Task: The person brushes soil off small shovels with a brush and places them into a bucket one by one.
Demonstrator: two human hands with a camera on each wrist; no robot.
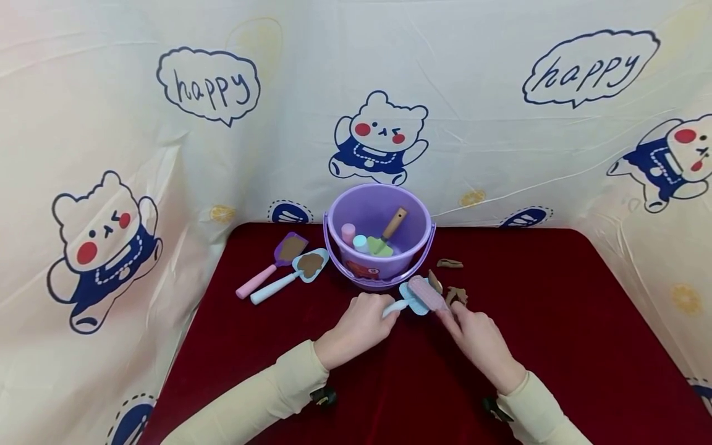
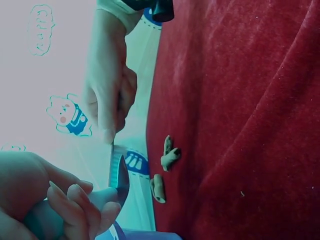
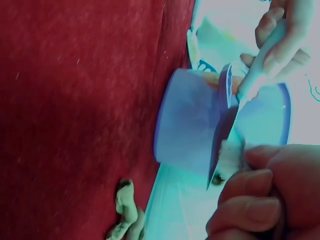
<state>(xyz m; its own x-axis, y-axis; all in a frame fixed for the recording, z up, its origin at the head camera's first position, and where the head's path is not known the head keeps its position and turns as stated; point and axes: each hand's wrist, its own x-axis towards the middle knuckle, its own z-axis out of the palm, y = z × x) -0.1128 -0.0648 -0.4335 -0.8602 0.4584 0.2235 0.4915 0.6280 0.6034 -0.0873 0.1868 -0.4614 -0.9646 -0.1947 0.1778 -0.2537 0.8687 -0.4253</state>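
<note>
My left hand [image 1: 364, 324] grips the light blue handle of a toy trowel [image 1: 410, 306], whose blade is raised in front of the bucket. In my right hand [image 1: 479, 340] is a pink flat tool [image 1: 427, 293] with a textured face, pinched at its near end and lying across the trowel blade in the head view. In the right wrist view the pink tool [image 3: 231, 157] is right at the blade [image 3: 227, 135]. A brown clay piece [image 1: 435, 282] shows beside the pink tool. The left wrist view has the left fingers [image 2: 75, 205] curled round the trowel handle.
Behind the hands stands a purple bucket [image 1: 378, 275] holding a green trowel [image 1: 396, 222] and pink and blue handles. Left of it lie a purple shovel [image 1: 256, 282] and a blue trowel [image 1: 274, 288], both bearing brown clay. More clay pieces [image 1: 449, 263] lie on the red cloth [image 1: 556, 296].
</note>
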